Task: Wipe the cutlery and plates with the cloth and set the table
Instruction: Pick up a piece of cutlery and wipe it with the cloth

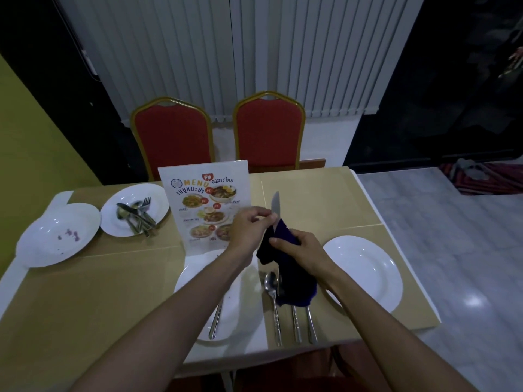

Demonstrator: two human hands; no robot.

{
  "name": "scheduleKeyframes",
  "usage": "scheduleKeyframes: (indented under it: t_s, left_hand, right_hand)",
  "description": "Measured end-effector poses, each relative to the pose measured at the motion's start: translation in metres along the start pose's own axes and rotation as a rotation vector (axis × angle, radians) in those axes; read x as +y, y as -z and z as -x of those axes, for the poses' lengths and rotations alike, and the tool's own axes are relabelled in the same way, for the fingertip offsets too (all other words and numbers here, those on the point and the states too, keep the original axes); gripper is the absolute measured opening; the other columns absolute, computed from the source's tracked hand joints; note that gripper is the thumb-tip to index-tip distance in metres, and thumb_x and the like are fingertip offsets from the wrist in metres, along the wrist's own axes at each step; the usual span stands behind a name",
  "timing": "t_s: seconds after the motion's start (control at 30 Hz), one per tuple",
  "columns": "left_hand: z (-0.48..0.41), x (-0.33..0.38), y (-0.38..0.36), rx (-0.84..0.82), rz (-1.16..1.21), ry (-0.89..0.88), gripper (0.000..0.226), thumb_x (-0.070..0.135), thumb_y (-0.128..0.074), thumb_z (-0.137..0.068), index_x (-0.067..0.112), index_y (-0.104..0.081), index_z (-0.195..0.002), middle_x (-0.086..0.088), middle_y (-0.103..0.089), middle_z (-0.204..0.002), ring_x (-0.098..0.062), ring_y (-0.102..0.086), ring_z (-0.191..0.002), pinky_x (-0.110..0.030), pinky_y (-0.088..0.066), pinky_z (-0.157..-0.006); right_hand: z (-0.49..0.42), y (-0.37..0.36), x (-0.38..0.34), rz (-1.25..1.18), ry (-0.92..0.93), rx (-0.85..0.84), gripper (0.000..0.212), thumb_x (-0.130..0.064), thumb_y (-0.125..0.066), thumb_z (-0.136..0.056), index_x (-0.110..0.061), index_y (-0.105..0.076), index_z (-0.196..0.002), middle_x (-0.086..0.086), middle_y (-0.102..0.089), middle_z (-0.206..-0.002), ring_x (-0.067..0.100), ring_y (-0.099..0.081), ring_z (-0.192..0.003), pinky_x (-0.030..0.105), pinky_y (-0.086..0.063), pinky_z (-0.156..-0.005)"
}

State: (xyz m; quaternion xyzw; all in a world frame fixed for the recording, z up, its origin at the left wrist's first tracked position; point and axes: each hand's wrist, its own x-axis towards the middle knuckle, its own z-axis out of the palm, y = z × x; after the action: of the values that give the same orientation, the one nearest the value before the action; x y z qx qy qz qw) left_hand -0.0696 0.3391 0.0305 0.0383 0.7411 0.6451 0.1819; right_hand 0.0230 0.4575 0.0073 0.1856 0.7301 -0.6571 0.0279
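One upright menu (198, 199) stands beyond the knife (276, 203) and cloth (295, 281)

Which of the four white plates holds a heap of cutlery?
The second plate from the left, beside the menu card: several forks and spoons lie heaped in it; the others hold one piece or none.

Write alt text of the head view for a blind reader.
A person's left hand pinches a knife, blade up, while the right hand grips a blue cloth around it. White plates, cutlery and a menu card sit on the table.
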Motion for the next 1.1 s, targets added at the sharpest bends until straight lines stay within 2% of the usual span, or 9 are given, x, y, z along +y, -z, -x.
scheduleKeyframes:
  t_s: [0.13, 0.3, 0.4, 0.47, 0.57, 0.8, 0.9, 0.97, 1.1]
  left_hand:
    - [-0.012, 0.006, -0.011, 0.051, 0.101, 0.036, 0.005, 0.02, -0.071, -0.088, 0.016, -0.072, -0.091, 0.005, -0.07, -0.094, -0.008, -0.061, -0.09, -0.025, -0.046, -0.077]
    - [-0.018, -0.005, -0.02, -0.153, 0.007, 0.055, 0.013, 0.028, -0.072, -0.087, 0.016, -0.076, -0.091, 0.005, -0.076, -0.091, -0.002, -0.065, -0.086, -0.008, -0.044, -0.063]
    - [-0.032, 0.002, -0.031, -0.142, -0.015, -0.009, 0.013, 0.024, -0.071, -0.088, 0.013, -0.078, -0.088, 0.002, -0.077, -0.091, -0.001, -0.067, -0.088, -0.009, -0.043, -0.069]
    - [-0.042, 0.01, -0.04, -0.134, -0.021, -0.052, 0.013, 0.024, -0.067, -0.091, 0.017, -0.076, -0.086, 0.01, -0.075, -0.084, 0.009, -0.064, -0.076, -0.006, -0.042, -0.06]
    - [-0.063, 0.02, -0.053, -0.131, 0.055, -0.058, 0.015, 0.024, -0.06, -0.096, 0.017, -0.07, -0.088, 0.008, -0.075, -0.083, 0.0, -0.067, -0.074, -0.014, -0.042, -0.051]
    - [-0.131, 0.016, -0.095, -0.108, 0.206, -0.224, 0.022, 0.015, -0.047, -0.103, 0.016, -0.067, -0.095, 0.006, -0.065, -0.081, -0.004, -0.061, -0.077, -0.019, -0.049, -0.077]
    - [-0.163, -0.003, -0.109, -0.176, 0.062, -0.291, 0.025, 0.017, -0.043, -0.104, 0.018, -0.065, -0.092, 0.016, -0.063, -0.079, -0.002, -0.058, -0.081, -0.015, -0.045, -0.08]
    - [-0.179, -0.025, -0.116, -0.24, -0.159, -0.292, 0.027, 0.019, -0.043, -0.104, 0.015, -0.063, -0.086, 0.009, -0.062, -0.082, -0.01, -0.056, -0.085, -0.025, -0.044, -0.083]
    - [-0.208, -0.086, -0.117, -0.426, -0.956, -0.395, 0.033, 0.027, -0.035, -0.105, 0.017, -0.06, -0.086, -0.001, -0.057, -0.09, -0.02, -0.045, -0.093, -0.034, -0.034, -0.089]
  right_hand:
    - [0.006, 0.01, 0.007, 0.017, -0.05, -0.044, 0.031, -0.035, -0.078, -0.079, -0.012, -0.069, -0.098, 0.015, -0.074, -0.09, 0.034, -0.071, -0.075, 0.05, -0.057, -0.079]
    - [-0.004, 0.03, 0.004, 0.082, -0.018, 0.001, 0.027, -0.034, -0.078, -0.079, -0.015, -0.069, -0.096, 0.011, -0.074, -0.085, 0.031, -0.072, -0.071, 0.043, -0.06, -0.068]
    - [-0.013, 0.036, 0.012, 0.119, -0.002, 0.009, 0.027, -0.035, -0.076, -0.081, -0.016, -0.068, -0.098, 0.007, -0.074, -0.085, 0.027, -0.071, -0.074, 0.043, -0.06, -0.072]
    - [-0.024, 0.044, 0.017, 0.16, 0.008, 0.041, 0.024, -0.036, -0.076, -0.081, -0.019, -0.068, -0.097, 0.002, -0.074, -0.084, 0.021, -0.071, -0.075, 0.042, -0.059, -0.075]
    - [-0.048, 0.063, 0.022, 0.238, 0.022, 0.073, 0.025, -0.038, -0.078, -0.078, -0.025, -0.067, -0.096, -0.005, -0.072, -0.083, 0.014, -0.069, -0.074, 0.036, -0.059, -0.071]
    - [-0.128, 0.122, 0.043, 0.65, 0.016, 0.12, 0.036, -0.046, -0.074, -0.073, -0.031, -0.06, -0.104, -0.011, -0.065, -0.09, 0.012, -0.063, -0.079, 0.034, -0.054, -0.069]
    - [-0.15, 0.149, 0.062, 0.674, -0.042, 0.212, 0.035, -0.043, -0.073, -0.077, -0.029, -0.06, -0.107, -0.009, -0.065, -0.089, 0.013, -0.062, -0.076, 0.03, -0.049, -0.062]
    - [-0.16, 0.163, 0.068, 0.581, -0.051, 0.335, 0.034, -0.042, -0.073, -0.078, -0.027, -0.062, -0.107, -0.009, -0.066, -0.088, 0.009, -0.061, -0.073, 0.026, -0.044, -0.056]
    - [-0.185, 0.175, 0.076, 0.475, -0.024, 0.434, 0.035, -0.041, -0.075, -0.079, -0.026, -0.062, -0.108, -0.01, -0.063, -0.086, 0.002, -0.056, -0.071, 0.023, -0.041, -0.053]
